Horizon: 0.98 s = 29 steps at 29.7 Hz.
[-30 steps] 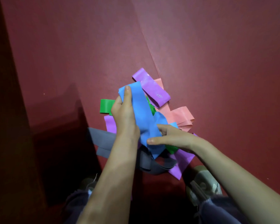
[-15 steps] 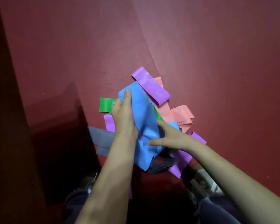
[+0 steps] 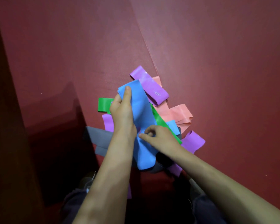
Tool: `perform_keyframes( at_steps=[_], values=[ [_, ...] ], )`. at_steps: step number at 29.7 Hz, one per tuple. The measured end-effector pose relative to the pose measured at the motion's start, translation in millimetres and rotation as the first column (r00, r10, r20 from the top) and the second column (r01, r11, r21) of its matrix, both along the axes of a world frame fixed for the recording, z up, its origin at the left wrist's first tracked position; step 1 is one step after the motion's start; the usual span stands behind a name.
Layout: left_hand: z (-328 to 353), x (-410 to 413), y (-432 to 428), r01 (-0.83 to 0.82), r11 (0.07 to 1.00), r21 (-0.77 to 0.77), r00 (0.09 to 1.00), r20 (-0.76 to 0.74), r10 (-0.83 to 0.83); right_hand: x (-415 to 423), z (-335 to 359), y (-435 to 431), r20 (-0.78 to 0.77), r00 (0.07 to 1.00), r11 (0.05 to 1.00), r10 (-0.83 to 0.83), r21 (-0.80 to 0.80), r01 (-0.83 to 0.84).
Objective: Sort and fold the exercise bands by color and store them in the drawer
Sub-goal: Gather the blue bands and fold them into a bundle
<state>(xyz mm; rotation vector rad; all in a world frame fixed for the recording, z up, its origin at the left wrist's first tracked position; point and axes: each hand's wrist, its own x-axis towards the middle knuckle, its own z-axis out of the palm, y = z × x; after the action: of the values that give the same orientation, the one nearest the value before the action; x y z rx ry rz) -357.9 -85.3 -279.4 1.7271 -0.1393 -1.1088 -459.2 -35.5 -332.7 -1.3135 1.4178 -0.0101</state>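
Note:
A heap of exercise bands lies on the dark red floor. I hold a blue band lengthways above the heap. My left hand grips its far end, thumb on top. My right hand pinches the same blue band near its middle with curled fingers. Under it lie a purple band, a pink band, a green band, a grey band and another purple band. A second blue piece shows beside my right hand. No drawer is in view.
A dark red upright panel with a deep shadow stands at the left. My feet in light shoes are partly visible below the heap. A seam runs across the floor toward the bands.
The blue band has been drawn out longer and hangs lower toward me. My right hand went from flat fingers on the band to pinching it.

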Motion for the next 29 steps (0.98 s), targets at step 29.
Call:
perform_keyframes(
  at_steps=[29],
  values=[
    [5.0, -1.0, -1.3, -0.074, 0.997, 0.036, 0.997, -0.026, 0.074, 4.4, -19.2, 60.0, -0.081, 0.985, 0.985, -0.150, 0.069, 0.156]
  ],
)
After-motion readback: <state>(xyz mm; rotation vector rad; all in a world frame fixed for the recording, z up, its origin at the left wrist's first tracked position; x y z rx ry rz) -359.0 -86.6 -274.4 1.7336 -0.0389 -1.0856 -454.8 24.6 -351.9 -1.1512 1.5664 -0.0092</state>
